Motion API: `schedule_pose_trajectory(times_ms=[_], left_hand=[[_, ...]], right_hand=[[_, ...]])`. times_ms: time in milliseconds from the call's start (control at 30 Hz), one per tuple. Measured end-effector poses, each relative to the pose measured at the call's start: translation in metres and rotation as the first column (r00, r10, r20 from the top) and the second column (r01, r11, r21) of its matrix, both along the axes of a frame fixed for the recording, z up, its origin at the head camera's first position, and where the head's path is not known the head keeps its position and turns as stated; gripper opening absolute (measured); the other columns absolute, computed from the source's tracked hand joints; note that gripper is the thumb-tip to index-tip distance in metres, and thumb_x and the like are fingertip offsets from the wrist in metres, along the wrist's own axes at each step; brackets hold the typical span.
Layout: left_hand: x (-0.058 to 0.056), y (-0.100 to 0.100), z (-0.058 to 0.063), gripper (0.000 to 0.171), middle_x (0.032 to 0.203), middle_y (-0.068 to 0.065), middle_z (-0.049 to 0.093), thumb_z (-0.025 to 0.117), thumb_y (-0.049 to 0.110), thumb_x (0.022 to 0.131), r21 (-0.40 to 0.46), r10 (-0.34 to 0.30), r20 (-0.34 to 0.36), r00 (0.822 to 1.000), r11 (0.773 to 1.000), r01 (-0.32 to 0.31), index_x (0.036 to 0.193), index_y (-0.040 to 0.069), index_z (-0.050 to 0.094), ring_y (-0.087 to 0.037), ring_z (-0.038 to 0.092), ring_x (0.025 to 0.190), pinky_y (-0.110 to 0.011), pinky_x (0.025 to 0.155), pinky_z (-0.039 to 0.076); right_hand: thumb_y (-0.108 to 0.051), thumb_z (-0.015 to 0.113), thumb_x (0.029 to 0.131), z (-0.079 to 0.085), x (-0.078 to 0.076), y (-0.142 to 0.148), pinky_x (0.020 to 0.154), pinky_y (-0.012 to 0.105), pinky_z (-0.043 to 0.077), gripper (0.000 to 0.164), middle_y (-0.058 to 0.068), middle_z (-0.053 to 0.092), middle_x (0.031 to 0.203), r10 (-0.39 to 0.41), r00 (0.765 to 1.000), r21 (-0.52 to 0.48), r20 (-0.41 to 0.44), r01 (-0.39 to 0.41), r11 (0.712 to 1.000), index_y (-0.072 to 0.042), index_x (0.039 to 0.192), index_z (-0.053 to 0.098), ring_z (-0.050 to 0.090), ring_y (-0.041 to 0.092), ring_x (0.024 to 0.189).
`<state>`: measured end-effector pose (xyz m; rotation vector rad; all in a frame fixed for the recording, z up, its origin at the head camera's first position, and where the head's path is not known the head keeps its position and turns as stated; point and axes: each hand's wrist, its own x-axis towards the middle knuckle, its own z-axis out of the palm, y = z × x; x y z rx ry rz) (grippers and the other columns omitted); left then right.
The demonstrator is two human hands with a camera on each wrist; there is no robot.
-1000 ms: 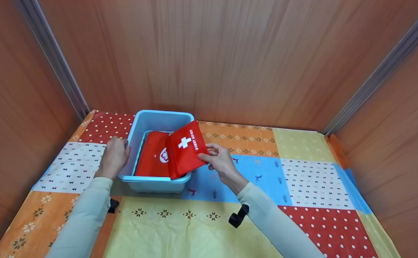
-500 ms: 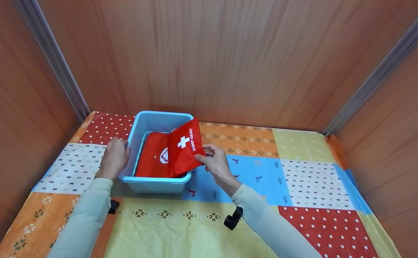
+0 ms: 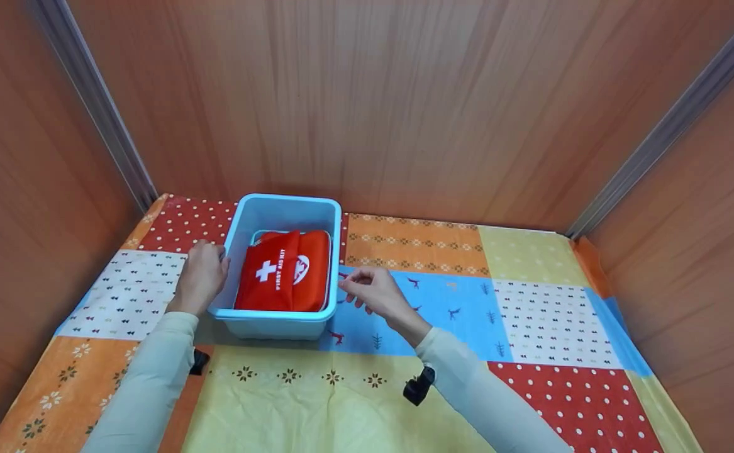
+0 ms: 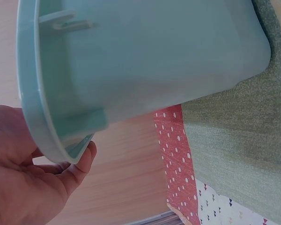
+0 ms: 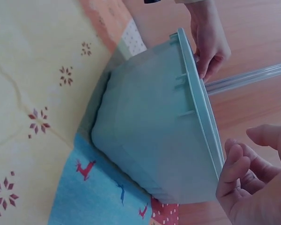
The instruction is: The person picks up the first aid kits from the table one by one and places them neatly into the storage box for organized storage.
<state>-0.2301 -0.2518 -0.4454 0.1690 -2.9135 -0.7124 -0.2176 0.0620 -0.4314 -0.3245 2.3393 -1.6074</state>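
Note:
My left hand (image 3: 198, 277) grips the left rim of a light blue plastic bin (image 3: 272, 328), thumb and fingers either side of the lip in the left wrist view. Inside the bin lies a red first aid kit pouch (image 3: 263, 283), its white cross and lettering facing up on the left. Beside and partly under it shows a red item (image 3: 317, 251) with a round white logo; whether the two are joined I cannot tell. Just outside the bin's right rim is my right hand (image 3: 379, 296), fingers loosely bent, thumb apart from them in the right wrist view, holding nothing.
A patchwork-print cloth (image 3: 341, 402) covers the table. Wood-grain panels (image 3: 429, 113) close in the back and both sides, with grey metal strips (image 3: 668, 126) at the corners. The bin stands at the back left.
The first aid kit pouch, held raised by my right hand before, now lies over to the left in the bin. My right hand has let go. The left hand has not moved.

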Motion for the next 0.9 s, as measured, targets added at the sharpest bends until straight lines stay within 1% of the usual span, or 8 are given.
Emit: schedule_pose_trajectory(times_ms=[133, 200, 267, 367, 533, 700, 767, 900], left_hand=[[-0.001, 0.002, -0.001, 0.037, 0.098, -0.019, 0.049, 0.063, 0.016, 0.084, 0.021, -0.010, -0.010, 1.000, 1.000, 0.010, 0.113, -0.005, 0.056, -0.040, 0.049, 0.102, -0.059, 0.082, 0.043], [-0.002, 0.003, -0.002, 0.037, 0.098, -0.019, 0.049, 0.063, 0.017, 0.083, 0.000, -0.008, -0.008, 1.000, 1.000, 0.008, 0.113, -0.005, 0.056, -0.040, 0.049, 0.101, -0.059, 0.081, 0.043], [-0.002, 0.003, -0.002, 0.037, 0.098, -0.019, 0.049, 0.063, 0.017, 0.083, -0.025, -0.010, -0.008, 1.000, 1.000, 0.010, 0.112, -0.004, 0.056, -0.040, 0.049, 0.101, -0.060, 0.081, 0.042], [-0.003, 0.001, -0.002, 0.035, 0.099, -0.020, 0.049, 0.062, 0.017, 0.084, -0.052, -0.018, -0.012, 1.000, 0.999, 0.018, 0.111, -0.004, 0.056, -0.041, 0.048, 0.103, -0.060, 0.081, 0.042], [-0.003, -0.004, -0.003, 0.035, 0.101, -0.020, 0.048, 0.061, 0.016, 0.085, -0.031, -0.026, -0.016, 1.000, 0.999, 0.025, 0.112, -0.004, 0.055, -0.040, 0.047, 0.106, -0.060, 0.081, 0.042], [-0.002, -0.007, -0.005, 0.037, 0.103, -0.022, 0.046, 0.062, 0.017, 0.085, -0.046, -0.038, -0.011, 0.999, 0.998, 0.037, 0.112, -0.006, 0.052, -0.043, 0.048, 0.107, -0.060, 0.079, 0.042], [-0.003, -0.008, -0.005, 0.038, 0.104, -0.023, 0.045, 0.062, 0.018, 0.084, -0.058, -0.042, -0.011, 0.999, 0.997, 0.041, 0.112, -0.007, 0.052, -0.044, 0.047, 0.106, -0.059, 0.077, 0.043], [-0.007, -0.007, -0.005, 0.044, 0.111, -0.025, 0.043, 0.064, 0.021, 0.083, -0.106, -0.043, -0.043, 0.998, 0.994, 0.039, 0.117, -0.004, 0.051, -0.041, 0.045, 0.104, -0.058, 0.077, 0.044]], right_hand=[[-0.027, 0.060, 0.087, 0.000, 0.000, 0.012, 0.042, 0.026, 0.041, 0.024, 0.013, 0.065, 0.078, 0.011, 1.000, 0.001, 0.012, -0.011, 1.000, -0.005, 0.095, 0.065, 0.056, 0.017, 0.059], [-0.030, 0.059, 0.087, -0.009, -0.006, 0.021, 0.042, 0.025, 0.041, 0.022, 0.016, 0.065, 0.082, 0.013, 1.000, 0.002, 0.005, -0.013, 1.000, -0.009, 0.094, 0.065, 0.056, 0.016, 0.060], [-0.030, 0.058, 0.088, -0.011, -0.007, 0.030, 0.042, 0.025, 0.041, 0.020, 0.017, 0.065, 0.084, 0.004, 1.000, 0.009, -0.012, -0.004, 1.000, -0.012, 0.092, 0.064, 0.057, 0.015, 0.060], [-0.028, 0.056, 0.089, -0.014, -0.010, 0.043, 0.042, 0.025, 0.041, 0.017, 0.016, 0.065, 0.085, -0.011, 0.999, 0.022, -0.033, 0.011, 1.000, -0.013, 0.091, 0.064, 0.059, 0.017, 0.063], [-0.026, 0.054, 0.091, -0.017, -0.014, 0.068, 0.044, 0.029, 0.045, 0.016, 0.015, 0.065, 0.086, -0.028, 0.998, 0.041, -0.055, 0.031, 0.999, -0.014, 0.093, 0.065, 0.059, 0.020, 0.068], [-0.028, 0.054, 0.091, -0.019, -0.019, 0.095, 0.048, 0.029, 0.047, 0.017, 0.011, 0.066, 0.085, -0.057, 0.991, 0.137, -0.123, 0.074, 0.988, -0.016, 0.092, 0.065, 0.058, 0.019, 0.070], [-0.029, 0.054, 0.090, -0.017, -0.021, 0.107, 0.048, 0.028, 0.046, 0.017, 0.008, 0.066, 0.084, -0.081, 0.985, 0.182, -0.151, 0.108, 0.977, -0.017, 0.091, 0.066, 0.056, 0.018, 0.068], [-0.029, 0.055, 0.090, -0.011, -0.025, 0.129, 0.057, 0.026, 0.046, 0.015, 0.002, 0.064, 0.084, -0.133, 0.972, 0.254, -0.192, 0.180, 0.950, -0.018, 0.090, 0.065, 0.056, 0.016, 0.072]])
